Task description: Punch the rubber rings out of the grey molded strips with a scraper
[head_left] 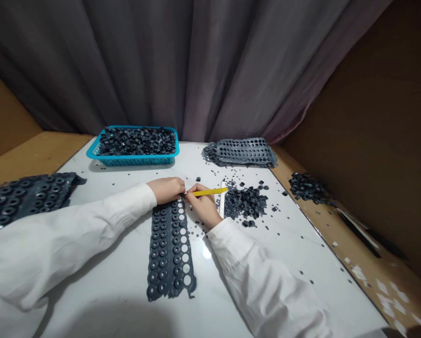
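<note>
A dark rubber sheet point(163, 253) with rows of moulded rings lies lengthwise on the white table. Much of its rightmost row is punched through, and the white tabletop shows in the round holes. My left hand point(166, 189) is closed at the sheet's far end, its fingers bent over the edge; the fingertips are partly hidden. Pinched in my right hand point(206, 206) is a yellow pen-shaped tool point(210, 191), its dark tip meeting the sheet beside my left fingers. Right of that hand lies a pile of small black rubber parts point(247, 202).
A blue basket point(136, 161) full of black parts stands at the back left. Punched-out sheets point(245, 152) are stacked at the back right. More ringed sheets point(20, 197) lie at left. A white strip point(222, 199) borders the pile. Small scraps dot the table.
</note>
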`<state>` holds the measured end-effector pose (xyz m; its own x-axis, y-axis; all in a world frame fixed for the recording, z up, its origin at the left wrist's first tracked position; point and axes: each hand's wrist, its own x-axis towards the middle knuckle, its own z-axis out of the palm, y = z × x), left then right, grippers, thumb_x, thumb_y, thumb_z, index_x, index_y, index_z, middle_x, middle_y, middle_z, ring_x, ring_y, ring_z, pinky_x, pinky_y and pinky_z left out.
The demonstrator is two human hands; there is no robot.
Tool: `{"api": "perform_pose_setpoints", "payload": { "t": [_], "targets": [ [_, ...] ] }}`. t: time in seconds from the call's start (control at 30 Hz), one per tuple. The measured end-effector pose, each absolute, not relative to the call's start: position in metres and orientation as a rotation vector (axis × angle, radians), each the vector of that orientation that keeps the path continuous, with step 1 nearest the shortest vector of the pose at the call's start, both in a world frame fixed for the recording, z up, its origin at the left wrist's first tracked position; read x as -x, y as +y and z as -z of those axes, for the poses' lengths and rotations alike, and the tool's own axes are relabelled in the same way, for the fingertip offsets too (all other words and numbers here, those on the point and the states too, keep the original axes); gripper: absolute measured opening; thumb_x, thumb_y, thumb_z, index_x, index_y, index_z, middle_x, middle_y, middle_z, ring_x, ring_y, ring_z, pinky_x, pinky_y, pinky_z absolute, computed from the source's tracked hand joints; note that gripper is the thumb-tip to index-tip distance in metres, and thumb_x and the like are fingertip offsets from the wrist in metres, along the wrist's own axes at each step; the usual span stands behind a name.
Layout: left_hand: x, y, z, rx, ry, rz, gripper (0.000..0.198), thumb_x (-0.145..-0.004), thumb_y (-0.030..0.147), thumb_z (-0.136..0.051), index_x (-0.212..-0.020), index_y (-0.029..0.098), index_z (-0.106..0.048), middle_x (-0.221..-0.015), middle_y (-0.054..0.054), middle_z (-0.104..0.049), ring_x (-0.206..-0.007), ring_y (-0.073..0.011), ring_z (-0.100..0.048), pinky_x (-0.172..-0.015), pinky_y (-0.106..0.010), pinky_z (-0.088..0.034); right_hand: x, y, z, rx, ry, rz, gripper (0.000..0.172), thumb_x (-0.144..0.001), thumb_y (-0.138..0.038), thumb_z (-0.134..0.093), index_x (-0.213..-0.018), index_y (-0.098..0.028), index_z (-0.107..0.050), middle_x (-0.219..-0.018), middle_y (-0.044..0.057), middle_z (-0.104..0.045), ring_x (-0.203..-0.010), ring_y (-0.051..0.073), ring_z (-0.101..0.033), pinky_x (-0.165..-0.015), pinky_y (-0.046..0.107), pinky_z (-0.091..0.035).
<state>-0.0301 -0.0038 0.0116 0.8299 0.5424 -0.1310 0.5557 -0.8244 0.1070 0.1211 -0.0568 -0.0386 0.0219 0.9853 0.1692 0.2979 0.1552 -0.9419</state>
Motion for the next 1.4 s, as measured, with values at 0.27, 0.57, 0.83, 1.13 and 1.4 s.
{"api": "perform_pose_setpoints", "payload": {
  "t": [0.27,0.57,0.83,1.13,1.4],
  "targets": [
    [0.042,-0.003,0.007,-2.932,0.793,-0.022,0.017,-0.084,0.010,-0.046,-0.078,0.016,-0.060,-0.082,-0.008,-0.060,-0.082,-0.0195,-0.057,-0.072,-0.027,-0.042,-0.120,-0.058,0.034,1.348,-1.505,-0.849,0.009,-0.067,-0.019,-0.050,-0.059,-0.020,-0.051,-0.055,-0.003,-0.052,-0.055,0.013,-0.049,-0.058,0.024,-0.039],
    [0.056,-0.001,0.023,-2.527,0.789,-0.523,0.021,-0.087,0.027,-0.044,-0.083,0.017,-0.062,-0.083,-0.007,-0.064,-0.080,-0.0174,-0.058,-0.076,-0.026,-0.043,-0.118,-0.058,0.033,1.344,-1.506,-0.863,0.008,-0.067,-0.019,-0.051,-0.060,-0.019,-0.050,-0.056,-0.002,-0.053,-0.055,0.013,-0.049,-0.055,0.024,-0.038],
    [0.040,0.006,0.002,-2.753,0.796,-0.072,0.014,-0.082,0.023,-0.052,-0.078,0.017,-0.064,-0.081,-0.005,-0.060,-0.077,-0.0171,-0.057,-0.073,-0.025,-0.042,-0.121,-0.060,0.034,1.347,-1.446,-0.895,0.007,-0.069,-0.022,-0.050,-0.063,-0.020,-0.053,-0.058,-0.003,-0.057,-0.058,0.014,-0.052,-0.058,0.025,-0.040],
    [0.035,0.000,-0.002,-2.927,0.837,0.124,0.013,-0.084,0.021,-0.054,-0.085,0.015,-0.065,-0.086,-0.007,-0.061,-0.080,-0.0184,-0.058,-0.071,-0.025,-0.042,-0.120,-0.059,0.036,1.367,-1.421,-0.910,0.007,-0.069,-0.022,-0.051,-0.062,-0.020,-0.053,-0.058,-0.003,-0.057,-0.059,0.014,-0.052,-0.059,0.025,-0.040],
    [0.043,-0.011,0.011,-3.037,0.803,-0.033,0.019,-0.086,0.009,-0.043,-0.080,0.015,-0.060,-0.083,-0.008,-0.059,-0.082,-0.0186,-0.055,-0.072,-0.026,-0.043,-0.117,-0.057,0.030,1.367,-1.475,-0.842,0.012,-0.066,-0.017,-0.049,-0.055,-0.020,-0.048,-0.050,-0.004,-0.051,-0.051,0.013,-0.047,-0.053,0.024,-0.038]
  ]
}}
